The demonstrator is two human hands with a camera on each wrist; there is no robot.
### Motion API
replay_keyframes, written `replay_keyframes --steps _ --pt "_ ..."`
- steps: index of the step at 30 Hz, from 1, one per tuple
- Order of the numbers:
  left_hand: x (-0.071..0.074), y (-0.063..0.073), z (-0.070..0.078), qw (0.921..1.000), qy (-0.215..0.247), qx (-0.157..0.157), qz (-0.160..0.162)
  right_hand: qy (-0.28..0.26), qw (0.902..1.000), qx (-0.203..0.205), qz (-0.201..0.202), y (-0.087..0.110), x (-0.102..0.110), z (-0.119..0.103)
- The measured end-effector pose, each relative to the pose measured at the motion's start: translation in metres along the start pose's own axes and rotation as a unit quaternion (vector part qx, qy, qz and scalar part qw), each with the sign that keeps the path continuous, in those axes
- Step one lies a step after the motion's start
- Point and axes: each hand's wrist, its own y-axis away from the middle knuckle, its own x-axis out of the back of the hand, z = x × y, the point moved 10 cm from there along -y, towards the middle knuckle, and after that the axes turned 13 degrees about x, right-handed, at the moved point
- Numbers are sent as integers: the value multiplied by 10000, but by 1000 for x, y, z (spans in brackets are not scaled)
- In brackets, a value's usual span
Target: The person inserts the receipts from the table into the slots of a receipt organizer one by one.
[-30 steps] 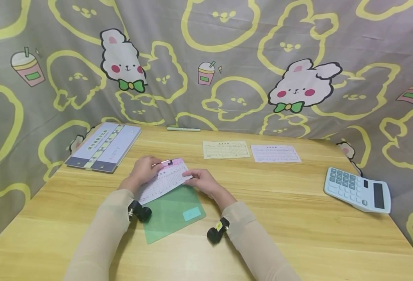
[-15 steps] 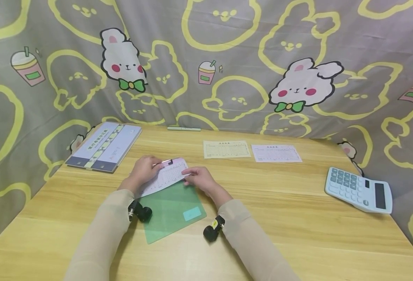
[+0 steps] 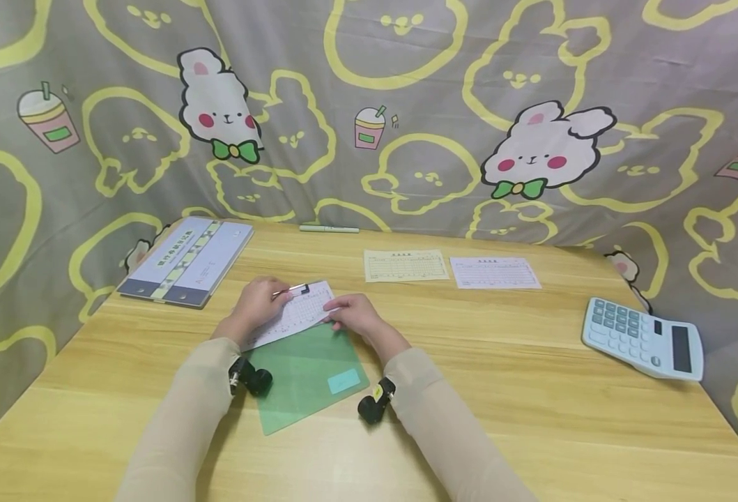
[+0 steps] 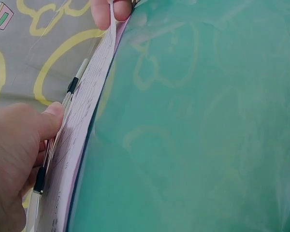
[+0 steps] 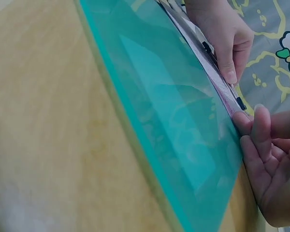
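Note:
A translucent green folder (image 3: pixel 309 380) lies tilted on the table in the head view, with printed paper forms (image 3: pixel 302 310) over its far part. Along their far edge runs a thin metal clip (image 3: pixel 297 288) with black sliders. My left hand (image 3: pixel 258 305) grips the folder's clip edge, its thumb pressed on the clip bar (image 4: pixel 63 104) in the left wrist view. With thumb and fingers my right hand (image 3: pixel 357 314) pinches the right edge of the forms. A pink sheet (image 4: pixel 120 36) shows behind the white ones in the left wrist view.
A blue-grey ledger book (image 3: pixel 187 261) lies at the back left, a pen (image 3: pixel 329 229) at the back edge. Right of it are a yellow form (image 3: pixel 405 265) and a white form (image 3: pixel 495 272). A pale blue calculator (image 3: pixel 641 339) sits at the far right.
The forms' lower edge has shifted up the folder, baring more green. The pink strip by the clip is now covered by white paper. My right hand has moved slightly left and away.

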Motion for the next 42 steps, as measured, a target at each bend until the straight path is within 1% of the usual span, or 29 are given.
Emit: replay_keyframes --steps 3,6,9,13,16,20,22,25,29,33,38,42 --pt "1 1 1 10000 -34 -33 56 19 10000 2 27 -1 0 -1" --pt "1 1 2 9999 -63 -62 100 19 9999 -81 67 -2 0 0" --pt "-1 1 4 9994 -261 -184 116 -32 9999 -131 84 -2 0 1" --pt "-5 -1 6 9979 -564 -319 26 -162 9998 -87 82 -1 1 3" --pt "-7 -1 5 9977 -615 -267 -42 -300 9995 86 -11 1 1 2" --pt "-6 -1 4 9982 -566 -214 -27 -519 9980 299 -193 5 3 -1" --pt "-6 0 4 9984 -532 -197 -32 -583 9975 303 -270 8 6 -2" --pt "-6 -1 3 9988 -469 -136 -40 -588 9967 429 -368 12 16 -5" --pt "-6 -1 2 9992 -396 -14 -69 -387 9951 763 -486 16 38 -15" --pt "-5 -1 1 9993 -334 87 -121 -88 9933 1067 -426 21 72 -24" --pt "-5 0 -3 9993 -262 187 -181 38 9922 1244 -30 24 120 -32" --pt "-7 -1 -7 9990 -201 302 -242 161 9909 1261 448 25 158 -35"
